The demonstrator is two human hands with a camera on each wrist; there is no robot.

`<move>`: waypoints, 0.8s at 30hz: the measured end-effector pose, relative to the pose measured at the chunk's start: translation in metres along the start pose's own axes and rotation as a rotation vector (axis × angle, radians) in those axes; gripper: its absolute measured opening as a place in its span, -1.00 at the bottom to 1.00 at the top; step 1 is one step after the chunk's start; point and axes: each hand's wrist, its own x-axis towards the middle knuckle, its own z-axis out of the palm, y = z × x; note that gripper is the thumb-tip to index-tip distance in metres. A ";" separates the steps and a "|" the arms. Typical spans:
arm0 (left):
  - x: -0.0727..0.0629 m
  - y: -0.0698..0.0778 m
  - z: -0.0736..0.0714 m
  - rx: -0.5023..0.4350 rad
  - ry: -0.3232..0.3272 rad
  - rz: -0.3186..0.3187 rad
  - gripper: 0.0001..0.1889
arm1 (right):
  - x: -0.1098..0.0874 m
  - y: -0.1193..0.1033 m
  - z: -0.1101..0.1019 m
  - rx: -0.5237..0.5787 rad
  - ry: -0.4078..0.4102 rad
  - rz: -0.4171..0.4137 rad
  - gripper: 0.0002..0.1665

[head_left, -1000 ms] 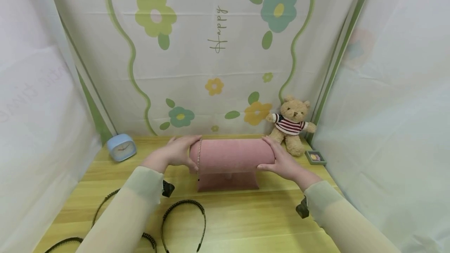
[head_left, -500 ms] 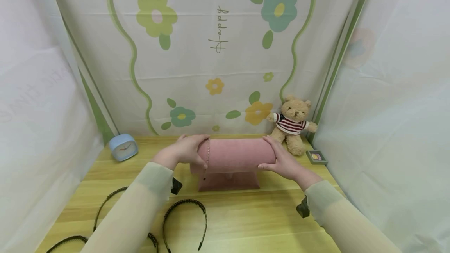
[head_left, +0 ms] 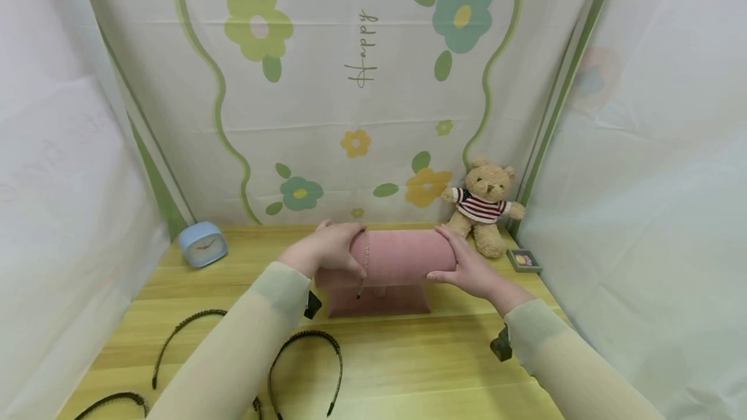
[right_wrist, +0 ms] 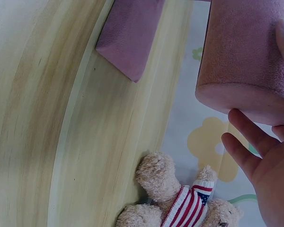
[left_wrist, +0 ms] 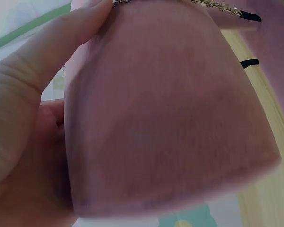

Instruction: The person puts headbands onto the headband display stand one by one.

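Note:
A pink velvet display stand (head_left: pixel 405 255) has a horizontal roll on a flat base (head_left: pixel 379 301). Around the roll sits a thin glittery headband (left_wrist: pixel 217 6), its black tips pointing down. My left hand (head_left: pixel 334 248) curves over the roll with the headband at its fingertips; the thumb (left_wrist: pixel 71 30) touches the band in the left wrist view. At the roll's right end my right hand (head_left: pixel 469 272) holds the stand, thumb in front and fingers over the top and end face. The left hand's fingers behind the roll are partly hidden.
Several dark headbands lie at the front left, one headband (head_left: pixel 312 336) nearest the stand. A blue clock (head_left: pixel 202 245) stands back left. A teddy bear (head_left: pixel 486 209) and small framed picture (head_left: pixel 524 260) are back right. Fabric walls enclose the table (head_left: pixel 432 368).
My left hand has moved right along the roll, and the headband has slid with it from near the left end toward the middle. My right hand stays at the right end.

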 end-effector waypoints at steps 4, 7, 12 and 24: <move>0.005 0.006 0.004 0.006 0.004 -0.003 0.07 | 0.001 0.001 0.000 -0.006 -0.001 0.000 0.26; 0.009 0.011 0.005 0.006 0.000 -0.004 0.06 | 0.001 0.001 0.001 -0.002 0.003 -0.002 0.26; 0.013 0.017 0.004 -0.001 -0.028 -0.004 0.07 | 0.001 0.002 0.001 0.001 0.008 -0.004 0.27; 0.025 0.023 0.009 -0.001 -0.046 0.082 0.05 | 0.003 0.004 0.002 -0.015 0.008 -0.001 0.26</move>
